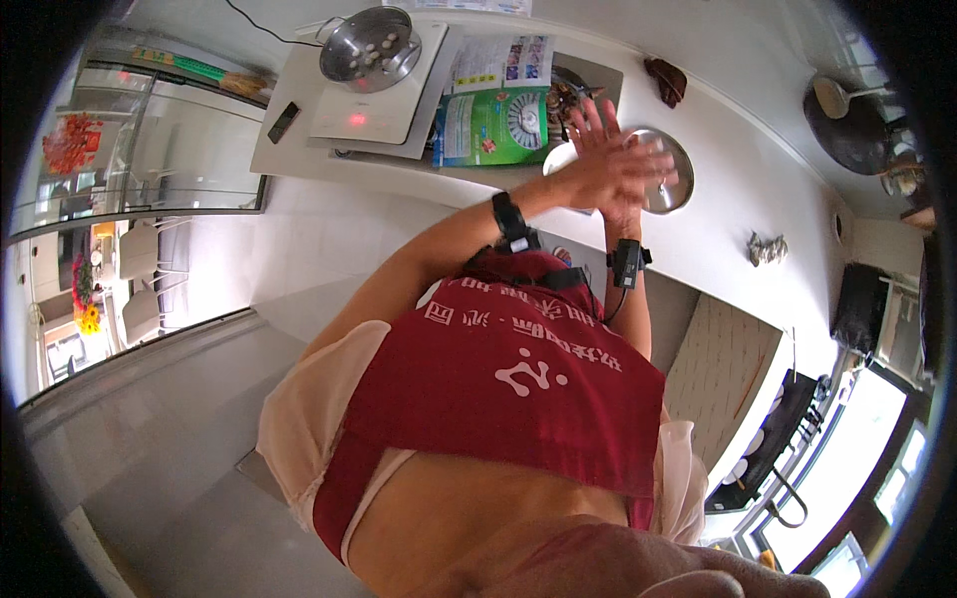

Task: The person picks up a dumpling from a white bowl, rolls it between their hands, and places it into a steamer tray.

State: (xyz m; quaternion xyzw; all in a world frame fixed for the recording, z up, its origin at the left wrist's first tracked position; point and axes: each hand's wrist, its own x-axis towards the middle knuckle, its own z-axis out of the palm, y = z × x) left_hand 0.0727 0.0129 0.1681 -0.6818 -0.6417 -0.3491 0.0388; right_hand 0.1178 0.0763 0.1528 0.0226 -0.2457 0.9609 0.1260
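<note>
My left hand [622, 178] lies across my right hand [597, 128], the two touching in front of me over the counter edge. The left fingers are spread and blurred. The right hand's fingers stick up apart behind it, and its palm is partly hidden. I see nothing held in either hand. Just beyond them to the right lies a round stainless steel lid [675, 183], partly covered by the left fingers. A white dish [558, 157] shows on the left of the hands. Dark devices are strapped on both wrists.
A steel pot [348, 45] with several pale round pieces stands on a white induction cooker [329, 123]. Right of it lie a green printed package [493, 127] and a pan with dark contents [564, 101]. A phone [284, 122] lies left; a wok [841, 134] is far right.
</note>
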